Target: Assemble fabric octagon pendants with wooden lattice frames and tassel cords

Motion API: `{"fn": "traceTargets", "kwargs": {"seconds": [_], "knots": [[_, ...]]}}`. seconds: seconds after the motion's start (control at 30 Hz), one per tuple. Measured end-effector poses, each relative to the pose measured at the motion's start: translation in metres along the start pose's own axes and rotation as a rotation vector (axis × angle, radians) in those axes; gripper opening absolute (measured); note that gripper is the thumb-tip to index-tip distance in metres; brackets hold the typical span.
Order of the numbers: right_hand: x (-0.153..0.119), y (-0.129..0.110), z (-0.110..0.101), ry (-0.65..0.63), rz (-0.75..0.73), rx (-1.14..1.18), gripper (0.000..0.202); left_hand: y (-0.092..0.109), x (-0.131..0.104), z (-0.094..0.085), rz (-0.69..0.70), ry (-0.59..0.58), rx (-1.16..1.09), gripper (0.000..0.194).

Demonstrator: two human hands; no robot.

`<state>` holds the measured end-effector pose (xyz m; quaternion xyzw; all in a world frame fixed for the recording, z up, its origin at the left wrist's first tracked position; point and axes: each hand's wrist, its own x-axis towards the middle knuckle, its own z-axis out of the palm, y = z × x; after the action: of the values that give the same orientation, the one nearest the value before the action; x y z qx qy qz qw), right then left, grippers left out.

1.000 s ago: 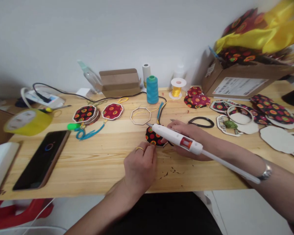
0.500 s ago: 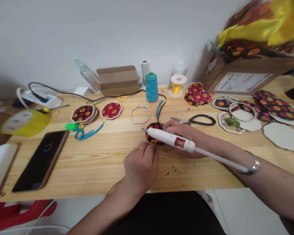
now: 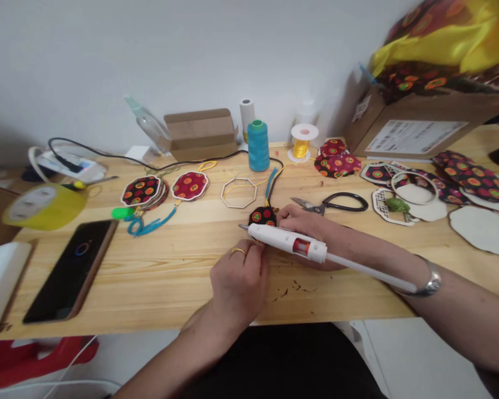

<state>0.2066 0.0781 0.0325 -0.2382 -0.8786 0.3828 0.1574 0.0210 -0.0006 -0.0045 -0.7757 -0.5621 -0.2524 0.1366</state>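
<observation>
A white glue gun [image 3: 286, 241] with a clear glue stick out of its back lies over my right hand [image 3: 311, 235], which is closed around it. Its nozzle points left, just above my left hand [image 3: 239, 277]. The left fingers are curled and pressed at the near edge of a dark floral fabric piece [image 3: 261, 215], partly hidden under the gun. A black cord and a blue tassel [image 3: 271, 182] run up from the piece. My left hand wears a gold ring, and a silver bracelet is on the right wrist.
Scissors [image 3: 328, 204] lie behind my right hand, beside plates and a ring [image 3: 415, 187]. A hexagon-like frame [image 3: 239, 193], blue thread [image 3: 258, 147] and yellow spool [image 3: 301, 145] stand behind. At left are finished ornaments [image 3: 190, 185], a phone [image 3: 70, 271] and tape [image 3: 45, 206]. A carton [image 3: 411, 124] is back right.
The glue gun has dropped slightly toward me and its nozzle has shifted a little left. My left hand has hardly moved.
</observation>
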Motion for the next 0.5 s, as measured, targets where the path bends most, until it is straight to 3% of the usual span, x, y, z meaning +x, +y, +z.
{"fn": "traceTargets", "kwargs": {"seconds": [0.5], "knots": [[0.0004, -0.0057, -0.0026, -0.071, 0.025, -0.058, 0.018, -0.0016, -0.0026, -0.0011, 0.006, 0.006, -0.043, 0.011]]}}
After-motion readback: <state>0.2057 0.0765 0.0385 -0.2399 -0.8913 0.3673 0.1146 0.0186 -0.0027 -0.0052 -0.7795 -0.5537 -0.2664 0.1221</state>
